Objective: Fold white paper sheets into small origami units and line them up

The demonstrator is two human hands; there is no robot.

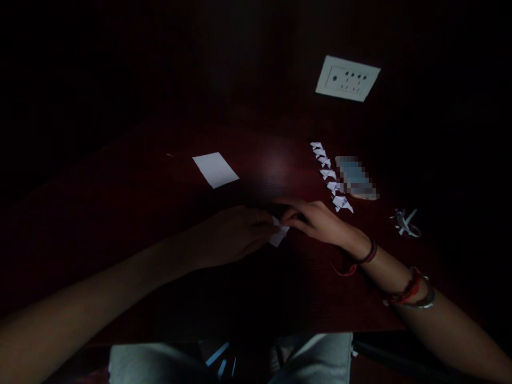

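A small folded piece of white paper (279, 237) is between my two hands, low over the dark red table. My left hand (242, 232), in shadow, has its fingers closed on the paper's left side. From the right, my right hand (314, 218) pinches the paper's upper right edge between thumb and fingers, with one finger stretched out to the left. The fingertips hide part of the paper, so its exact folds cannot be made out.
A flat white paper sheet (216, 169) lies at the back left. Several small folded paper figures (328, 174) form a row beside a phone (357, 177). White paper scraps (406, 223) lie at the right. A wall socket (348, 78) is behind; the table (140, 298) ends above my legs.
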